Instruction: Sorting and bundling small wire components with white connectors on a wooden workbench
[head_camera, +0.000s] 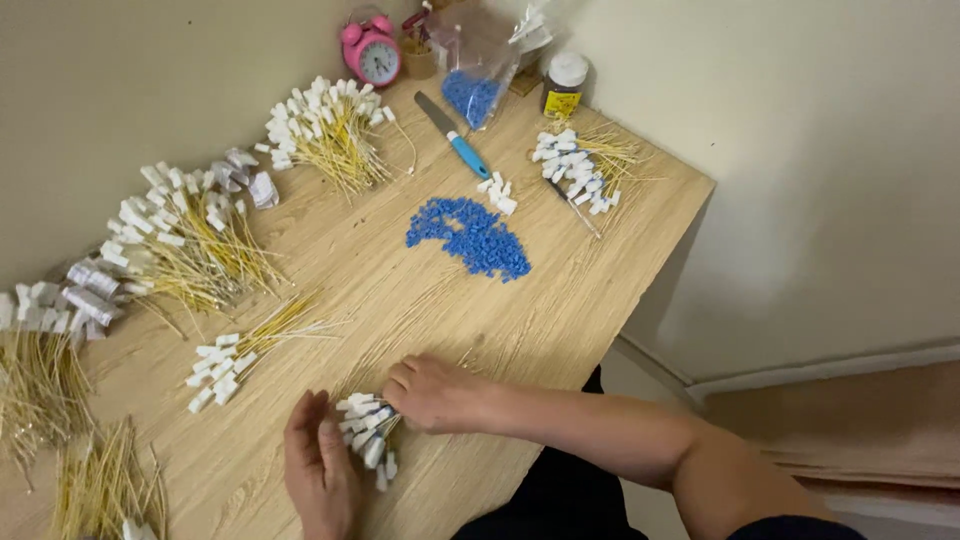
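Head view shows a person gathering a small bundle of white-capped yellow wires (366, 428) at the near edge of the wooden table (420, 300). Left hand (318, 468) stands on edge against the capped end, fingers straight and together, pressing rather than gripping. Right hand (435, 392) lies over the wire end with fingers curled down; whether they pinch the wires cannot be told.

Progress, as judged: several bundles already lie fanned along the far and left sides, among them a large pile (185, 235), another near the pink alarm clock (372, 52), and a small group (225, 365) just beyond the hands. A heap of blue beads (472, 235) sits untouched mid-table, with more in a clear bag (478, 70). The bundle in hand is not yet squared.

Orientation: caps point toward the near-left, wire tails run away to the upper right; the long axis lies diagonal to the table edge.
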